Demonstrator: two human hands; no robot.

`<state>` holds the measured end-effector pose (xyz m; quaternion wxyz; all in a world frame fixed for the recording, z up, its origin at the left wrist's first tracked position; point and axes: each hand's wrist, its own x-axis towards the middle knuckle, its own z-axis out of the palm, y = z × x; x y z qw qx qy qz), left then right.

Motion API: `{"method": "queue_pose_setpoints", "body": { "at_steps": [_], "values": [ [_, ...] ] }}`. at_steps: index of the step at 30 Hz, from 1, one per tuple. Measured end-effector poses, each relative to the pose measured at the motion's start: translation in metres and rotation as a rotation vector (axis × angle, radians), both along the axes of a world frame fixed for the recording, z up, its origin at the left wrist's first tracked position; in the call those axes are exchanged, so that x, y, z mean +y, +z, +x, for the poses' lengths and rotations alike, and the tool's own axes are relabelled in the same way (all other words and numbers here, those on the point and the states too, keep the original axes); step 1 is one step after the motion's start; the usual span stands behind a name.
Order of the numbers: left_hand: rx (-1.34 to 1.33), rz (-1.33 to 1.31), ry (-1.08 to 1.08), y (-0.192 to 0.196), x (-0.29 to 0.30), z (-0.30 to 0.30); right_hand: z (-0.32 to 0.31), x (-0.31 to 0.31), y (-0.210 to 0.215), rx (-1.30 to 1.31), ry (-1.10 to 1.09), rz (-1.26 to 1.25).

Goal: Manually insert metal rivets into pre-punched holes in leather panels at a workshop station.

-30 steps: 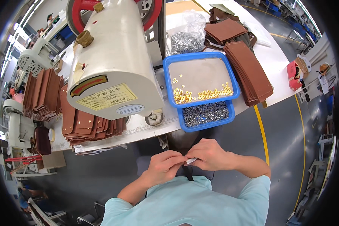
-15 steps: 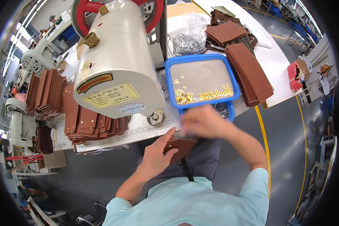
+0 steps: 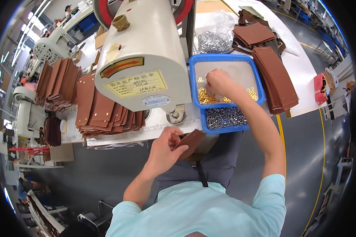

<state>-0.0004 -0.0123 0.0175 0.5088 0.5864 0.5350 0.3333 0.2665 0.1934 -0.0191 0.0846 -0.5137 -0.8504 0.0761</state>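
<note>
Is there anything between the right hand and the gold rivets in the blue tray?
Nothing visible. The right hand is already inside the blue tray, its fingertips down at the gold rivets. The left hand holds a brown leather piece lower down, apart from it.

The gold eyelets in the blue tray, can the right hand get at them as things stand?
Probably yes. The right hand is already over the upper blue tray, fingertips down beside the gold eyelets. The tray is open-topped, and nothing lies between hand and eyelets.
</note>
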Motion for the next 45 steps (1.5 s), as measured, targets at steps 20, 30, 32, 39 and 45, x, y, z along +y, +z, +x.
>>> {"method": "queue_pose_setpoints", "body": {
  "at_steps": [20, 30, 32, 39, 45],
  "values": [
    [-0.702, -0.489, -0.068, -0.017, -0.01, 0.011, -0.042, -0.198, 0.012, 0.779, 0.106, 0.352],
    [-0.273, -0.231, -0.129, -0.008, -0.017, 0.012, -0.038, -0.209, 0.016, 1.086, -0.034, -0.291],
    [-0.225, -0.147, -0.101, -0.008, -0.019, 0.014, -0.041, -0.21, 0.015, 1.064, -0.025, -0.274],
    [-0.063, 0.132, -0.146, -0.016, -0.016, 0.004, -0.029, -0.197, 0.02, 1.026, -0.061, -0.379],
    [0.17, 0.61, -0.266, -0.022, -0.008, 0.003, -0.001, -0.161, -0.022, 0.493, -0.135, 0.059]
  ]
}}
